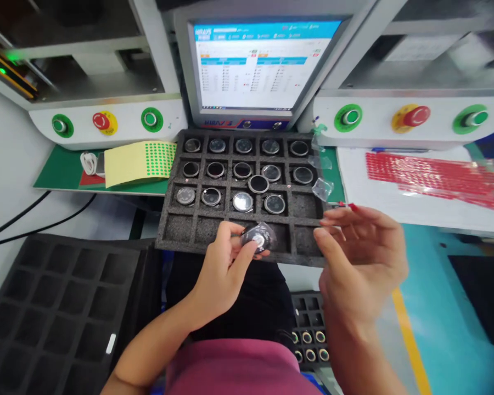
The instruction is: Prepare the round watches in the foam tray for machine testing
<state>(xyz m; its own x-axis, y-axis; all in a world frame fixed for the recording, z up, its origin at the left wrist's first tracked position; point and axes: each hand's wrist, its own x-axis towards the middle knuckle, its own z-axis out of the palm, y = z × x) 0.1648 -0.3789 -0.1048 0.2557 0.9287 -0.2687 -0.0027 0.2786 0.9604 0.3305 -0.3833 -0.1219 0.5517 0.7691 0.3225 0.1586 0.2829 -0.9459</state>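
Left hand (224, 263) pinches a film-wrapped round part (258, 239) over the foam tray (181, 230); right hand (356, 258) spread

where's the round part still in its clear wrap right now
In the head view the wrapped round part is pinched in the left hand, over the near edge of the black foam tray, with the open right hand just beside it.
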